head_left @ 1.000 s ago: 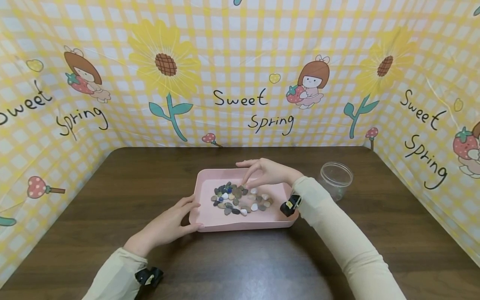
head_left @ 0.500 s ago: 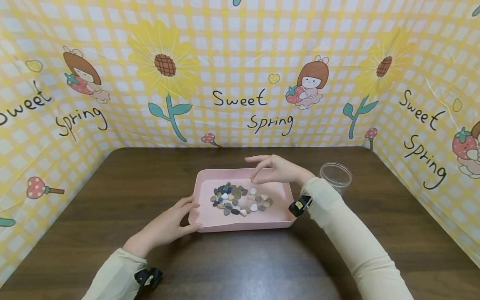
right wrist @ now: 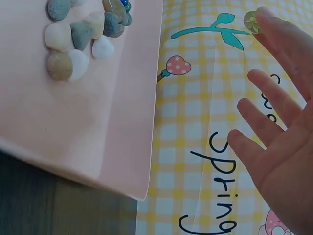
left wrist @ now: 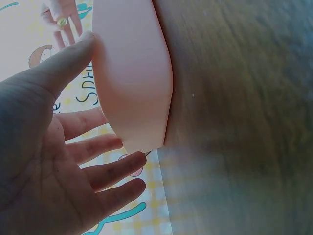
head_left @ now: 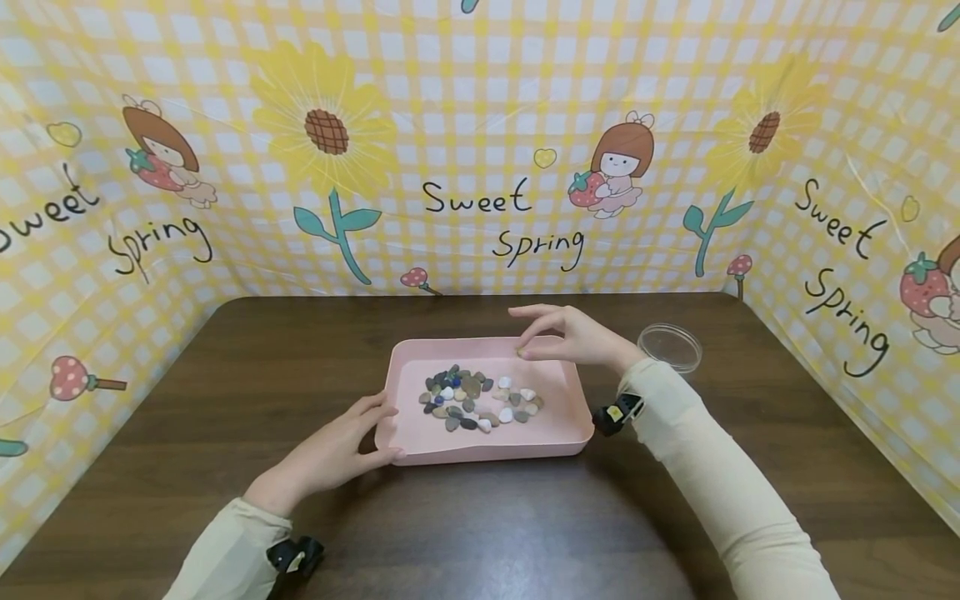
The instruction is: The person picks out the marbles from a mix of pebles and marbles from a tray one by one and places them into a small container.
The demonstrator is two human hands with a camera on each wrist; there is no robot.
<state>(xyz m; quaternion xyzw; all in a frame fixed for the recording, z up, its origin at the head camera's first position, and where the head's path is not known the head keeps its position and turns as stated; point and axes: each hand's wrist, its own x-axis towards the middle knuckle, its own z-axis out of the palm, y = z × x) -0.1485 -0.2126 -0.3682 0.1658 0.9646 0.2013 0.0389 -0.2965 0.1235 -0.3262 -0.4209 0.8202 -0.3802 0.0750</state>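
My right hand (head_left: 573,335) is raised over the back right rim of the pink tray (head_left: 555,433). Between its thumb and index finger it pinches a clear yellow-green glass marble (right wrist: 252,22), while the other fingers spread apart. My left hand (head_left: 330,454) rests against the tray's left end; its fairly straight fingers and thumb touch the wall and rim, as the left wrist view also shows. Inside the tray lie several pebbles (head_left: 468,424) in grey, white and tan. A few dark blue marbles (head_left: 457,382) sit among the stones at the left of the group.
A clear round jar (head_left: 670,346) stands right of the tray, its lower part hidden behind my right forearm. The brown wooden table (head_left: 480,525) ends at a yellow-checked cloth (head_left: 450,125) with printed flowers, which rises at the back and sides.
My right hand has lifted from the pebbles, moving right and back, and the pinched marble now shows above the tray. The left hand keeps its place at the tray.
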